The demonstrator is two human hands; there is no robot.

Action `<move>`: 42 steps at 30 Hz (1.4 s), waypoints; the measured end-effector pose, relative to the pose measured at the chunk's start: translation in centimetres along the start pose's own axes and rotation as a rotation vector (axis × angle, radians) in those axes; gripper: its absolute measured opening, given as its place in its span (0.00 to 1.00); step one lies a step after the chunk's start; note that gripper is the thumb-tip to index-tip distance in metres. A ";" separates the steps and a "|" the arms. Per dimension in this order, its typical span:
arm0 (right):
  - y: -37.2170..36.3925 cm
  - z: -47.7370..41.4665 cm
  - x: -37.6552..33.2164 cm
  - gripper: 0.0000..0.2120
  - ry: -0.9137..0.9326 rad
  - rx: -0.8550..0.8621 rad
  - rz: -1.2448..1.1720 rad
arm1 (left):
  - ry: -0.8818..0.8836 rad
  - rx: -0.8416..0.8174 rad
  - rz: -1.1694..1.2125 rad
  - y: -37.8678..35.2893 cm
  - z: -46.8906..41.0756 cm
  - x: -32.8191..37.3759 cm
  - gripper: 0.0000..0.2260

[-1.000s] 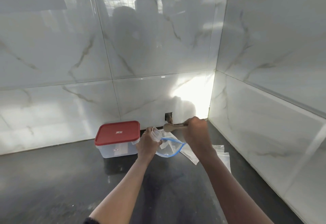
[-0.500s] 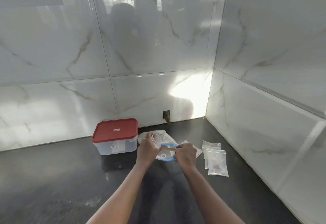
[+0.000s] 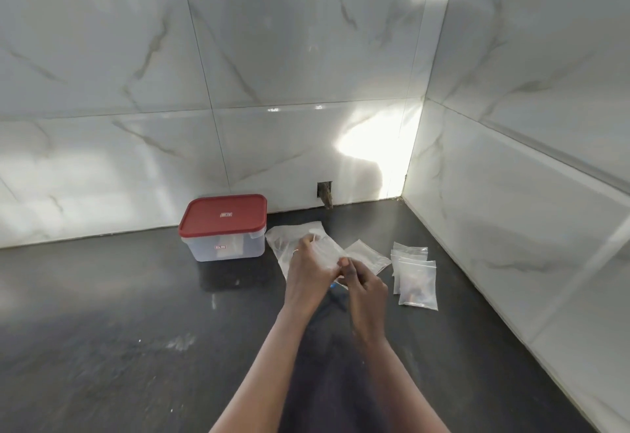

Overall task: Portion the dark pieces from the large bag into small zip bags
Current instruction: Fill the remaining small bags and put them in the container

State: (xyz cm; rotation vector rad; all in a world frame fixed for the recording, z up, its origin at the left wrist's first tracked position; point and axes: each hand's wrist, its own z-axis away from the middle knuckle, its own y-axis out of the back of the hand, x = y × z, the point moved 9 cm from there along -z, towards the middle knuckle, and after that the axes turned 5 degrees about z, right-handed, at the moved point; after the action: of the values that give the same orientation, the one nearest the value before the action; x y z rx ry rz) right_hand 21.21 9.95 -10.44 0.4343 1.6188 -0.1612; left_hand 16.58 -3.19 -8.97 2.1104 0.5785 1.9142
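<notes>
At a tiled corner of a dark counter [image 3: 136, 313], a person's left hand [image 3: 308, 274] and right hand [image 3: 368, 291] meet over a clear bag [image 3: 325, 253]. The fingers [image 3: 347, 267] of both hands are curled and pinched on its film. The grip sits along the near edge, where a sliver of blue shows just under the fingers. Motion blur hides whether the mouth is open or pressed closed.

More clear plastic [image 3: 291, 236] lies crumpled on the counter just beyond the fingers. Whether it is part of the same bag cannot be told.

To the right of the fingers a flat bag [image 3: 366, 255] lies close by, seemingly unfilled. Further right, well clear of the hands, filled bags [image 3: 417, 284] lie overlapped, with dark pieces [image 3: 413, 291] showing through the front one. A red-lidded box [image 3: 223, 228] stands to the left of the fingers, against the wall.

The film looks thin, limp and slick, so it should weigh almost nothing and fold wherever it is not held. The zip strip is likely its only firm part and the best place to take hold, one hand at each end of the mouth. Pinching mid-panel would probably let the sides sag shut or slide between the fingers. Any pieces inside would pull the bottom down, so the mouth is best kept uppermost. A filled bag is likely best lifted by its zip edge.
</notes>
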 end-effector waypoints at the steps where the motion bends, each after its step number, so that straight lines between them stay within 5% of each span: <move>1: -0.1 0.1 -0.1 0.05 0.001 -0.039 -0.049 | 0.008 -0.024 0.026 -0.6 0.1 0.2 0.30; 8: 1.6 -0.5 1.6 0.03 -0.013 -0.020 -0.021 | 0.064 -0.166 0.015 -3.5 1.4 -0.5 0.40; 10: 2.3 -0.8 2.1 0.11 -0.051 0.001 -0.098 | 0.084 -0.203 0.144 -4.2 1.7 -1.0 0.42; 15: 3.9 -1.8 3.7 0.14 -0.137 0.031 -0.233 | 0.158 -0.151 0.629 -4.3 2.9 -2.6 0.09; 19: 3.5 -2.3 4.5 0.13 -0.174 0.024 -0.272 | 0.233 -0.072 0.790 -4.6 3.5 -3.9 0.04; 25: 2.7 -2.3 6.0 0.18 -0.238 0.010 -0.279 | 0.273 0.050 0.772 -4.1 3.5 -5.9 0.06; 34: 2.9 -2.2 6.8 0.17 -0.280 0.037 -0.320 | 0.117 0.042 0.446 -3.8 3.4 -5.4 0.07; 42: 3.2 -2.4 6.5 0.15 -0.302 0.028 -0.401 | 0.134 -0.058 0.637 -5.1 3.3 -4.6 0.08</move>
State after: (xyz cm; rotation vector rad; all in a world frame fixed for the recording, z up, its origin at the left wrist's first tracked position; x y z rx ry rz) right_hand 19.89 14.91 -16.05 0.0934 1.3891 -0.5272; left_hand 18.85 -0.38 -15.66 2.3225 -0.1644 2.3589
